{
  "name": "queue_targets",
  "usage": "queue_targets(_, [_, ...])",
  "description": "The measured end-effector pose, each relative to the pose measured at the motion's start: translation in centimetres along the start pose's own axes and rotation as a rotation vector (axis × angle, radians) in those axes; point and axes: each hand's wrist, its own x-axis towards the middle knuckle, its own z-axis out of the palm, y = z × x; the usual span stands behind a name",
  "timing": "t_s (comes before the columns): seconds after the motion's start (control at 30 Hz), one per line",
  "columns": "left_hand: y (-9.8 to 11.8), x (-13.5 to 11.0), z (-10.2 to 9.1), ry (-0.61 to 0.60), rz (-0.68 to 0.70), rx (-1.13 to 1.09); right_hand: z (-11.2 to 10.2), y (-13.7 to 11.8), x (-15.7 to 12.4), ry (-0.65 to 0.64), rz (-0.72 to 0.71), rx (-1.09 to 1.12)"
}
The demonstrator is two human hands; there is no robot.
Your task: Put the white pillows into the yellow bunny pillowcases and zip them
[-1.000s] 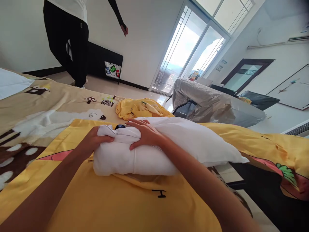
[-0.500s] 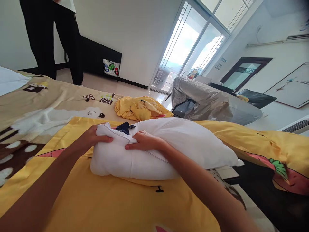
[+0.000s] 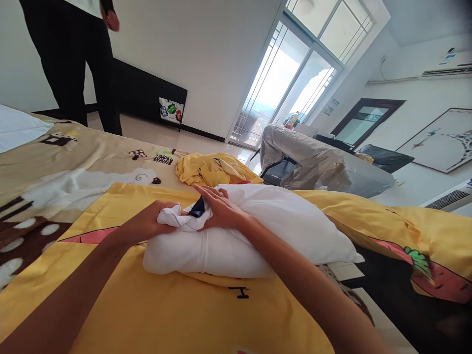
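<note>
A white pillow (image 3: 280, 231) lies on a yellow printed cover (image 3: 177, 309) spread over the bed. My left hand (image 3: 147, 223) is closed on a bunched corner of the pillow's white fabric at its left end. My right hand (image 3: 219, 209) presses on top of the pillow beside it, fingers close together and touching a small dark blue tag (image 3: 198, 207) at the folded end.
A crumpled yellow cloth (image 3: 212, 169) lies behind the pillow. A beige sheep-print sheet (image 3: 66, 167) covers the bed on the left. A person in black trousers (image 3: 70, 64) stands at the far left. A grey covered chair (image 3: 317, 162) is near the glass door.
My left hand has gathered the pillow's corner into a tighter bunch. My right hand has moved slightly up and left onto the blue tag. The standing person has shifted left.
</note>
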Motion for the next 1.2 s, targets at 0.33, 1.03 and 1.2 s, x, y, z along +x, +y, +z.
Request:
queue_targets(0.33, [0.6, -0.1, -0.8, -0.037, -0.085, -0.111, 0.3, 0.3, 0.7, -0.09, -0.021, -0.008])
queue_targets(1.03, [3.7, -1.2, 0.7, 0.174, 0.067, 0.123, -14.7, 2.0, -8.0, 0.415, 0.276, 0.423])
queue_targets(1.2, [2.0, -1.9, 7.5, -0.498, 0.115, 0.49, -18.7, 3.1, -10.8, 0.628, 0.346, 0.519])
